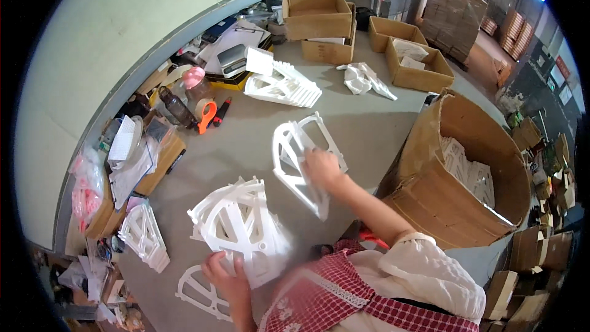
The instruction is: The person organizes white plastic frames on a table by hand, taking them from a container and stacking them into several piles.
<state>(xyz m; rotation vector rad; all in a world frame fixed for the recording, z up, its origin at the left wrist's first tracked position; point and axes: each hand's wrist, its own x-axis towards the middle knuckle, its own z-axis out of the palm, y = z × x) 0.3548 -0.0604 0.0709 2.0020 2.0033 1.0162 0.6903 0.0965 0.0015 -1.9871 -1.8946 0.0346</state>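
My right hand (322, 169) is closed on a white plastic frame (284, 147), fan-shaped with cut-out slots, over the middle of the table; a second such piece (326, 134) shows just behind it. Nearer to me stands a stack of white plastic frames (236, 221), tilted and partly fanned out. At its near left side is my left hand (228, 280), fingers apart, by the stack's lower edge; whether it presses on the stack is hard to see. Below that hand lies a single white frame (198, 292), partly covered.
More white frames lie in piles at the far middle (283, 86) and left edge (144, 237). A large cardboard box (442, 203) with white parts stands at right. Smaller boxes (316, 15) sit at the back. Orange tape dispenser (207, 115), bottle (177, 107) and papers crowd the left.
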